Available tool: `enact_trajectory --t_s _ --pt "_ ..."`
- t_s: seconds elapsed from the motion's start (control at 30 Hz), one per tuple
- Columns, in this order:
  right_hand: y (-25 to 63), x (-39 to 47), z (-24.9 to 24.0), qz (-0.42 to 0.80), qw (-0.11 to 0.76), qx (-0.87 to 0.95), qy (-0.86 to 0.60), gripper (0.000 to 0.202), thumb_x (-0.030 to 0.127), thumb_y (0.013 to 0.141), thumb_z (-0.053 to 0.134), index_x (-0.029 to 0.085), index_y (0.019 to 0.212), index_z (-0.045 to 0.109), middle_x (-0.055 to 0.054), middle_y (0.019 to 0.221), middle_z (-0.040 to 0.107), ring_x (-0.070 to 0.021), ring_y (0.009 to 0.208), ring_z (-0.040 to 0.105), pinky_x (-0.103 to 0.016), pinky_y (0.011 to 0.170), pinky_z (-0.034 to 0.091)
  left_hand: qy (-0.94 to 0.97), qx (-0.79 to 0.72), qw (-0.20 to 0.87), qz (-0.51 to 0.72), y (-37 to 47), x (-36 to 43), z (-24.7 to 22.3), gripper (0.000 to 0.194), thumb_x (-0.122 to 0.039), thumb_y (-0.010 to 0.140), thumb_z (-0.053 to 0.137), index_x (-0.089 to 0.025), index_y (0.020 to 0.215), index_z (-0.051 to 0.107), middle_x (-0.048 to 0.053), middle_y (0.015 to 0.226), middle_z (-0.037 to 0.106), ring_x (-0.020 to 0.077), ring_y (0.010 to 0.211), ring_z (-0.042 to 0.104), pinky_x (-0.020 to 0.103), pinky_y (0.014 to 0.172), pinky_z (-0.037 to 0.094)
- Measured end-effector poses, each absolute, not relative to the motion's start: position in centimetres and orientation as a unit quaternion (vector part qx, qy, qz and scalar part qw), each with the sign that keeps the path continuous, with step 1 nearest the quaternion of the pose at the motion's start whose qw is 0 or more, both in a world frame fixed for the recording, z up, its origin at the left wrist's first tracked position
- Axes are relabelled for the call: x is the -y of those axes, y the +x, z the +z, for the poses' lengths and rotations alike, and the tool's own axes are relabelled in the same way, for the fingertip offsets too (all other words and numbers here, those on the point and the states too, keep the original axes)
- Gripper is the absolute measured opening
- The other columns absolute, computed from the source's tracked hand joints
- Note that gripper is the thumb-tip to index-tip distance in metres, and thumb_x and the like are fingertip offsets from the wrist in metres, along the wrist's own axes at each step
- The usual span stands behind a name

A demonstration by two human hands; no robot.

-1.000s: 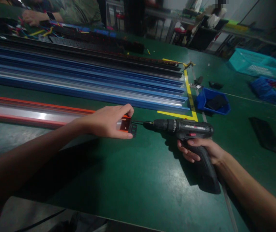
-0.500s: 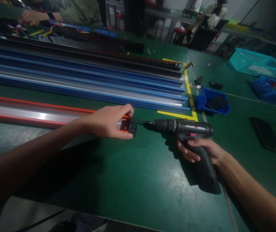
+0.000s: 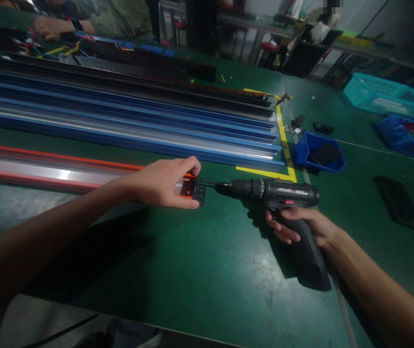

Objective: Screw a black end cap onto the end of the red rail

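Note:
My left hand (image 3: pixel 163 182) is wrapped over the right end of a long red and silver profile (image 3: pixel 58 171), thumb and fingers on its two sides. A black end piece (image 3: pixel 199 190) sits at that end, just past my fingertips. My right hand (image 3: pixel 301 224) grips the handle of a black cordless drill (image 3: pixel 279 191), which lies level and points left. Its thin bit (image 3: pixel 209 183) reaches the black end piece; the exact contact point is too small to make out.
Long blue profiles (image 3: pixel 138 125) and black ones lie behind, by yellow tape (image 3: pixel 283 140). A small blue bin (image 3: pixel 319 152), a dark flat object (image 3: pixel 398 202), a teal basket (image 3: pixel 384 96) and another blue bin (image 3: pixel 410 135) stand right. A person's hand (image 3: pixel 49 26) shows far left.

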State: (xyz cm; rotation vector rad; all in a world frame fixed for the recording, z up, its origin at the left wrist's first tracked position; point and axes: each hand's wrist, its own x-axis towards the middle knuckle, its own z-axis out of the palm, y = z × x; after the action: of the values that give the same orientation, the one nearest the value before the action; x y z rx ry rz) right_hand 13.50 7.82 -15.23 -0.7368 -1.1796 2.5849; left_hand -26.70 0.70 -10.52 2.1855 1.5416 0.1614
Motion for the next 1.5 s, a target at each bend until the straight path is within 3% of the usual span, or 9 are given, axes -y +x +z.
enact_trajectory --t_s 1.5 --pt "13.46 -7.80 -15.05 0.878 0.099 0.399 -0.244 0.023 0.028 0.096 0.077 0.008 0.107 0.082 -0.006 0.083 0.073 -0.0051 0.047 0.053 -0.021 0.056 0.057 0.794 -0.560 0.230 0.057 -26.73 -0.81 -10.55 0.064 -0.073 0.082 0.073 -0.026 0.119 0.051 0.005 0.113 0.071 0.0265 0.094 0.067 0.032 0.077 0.041"
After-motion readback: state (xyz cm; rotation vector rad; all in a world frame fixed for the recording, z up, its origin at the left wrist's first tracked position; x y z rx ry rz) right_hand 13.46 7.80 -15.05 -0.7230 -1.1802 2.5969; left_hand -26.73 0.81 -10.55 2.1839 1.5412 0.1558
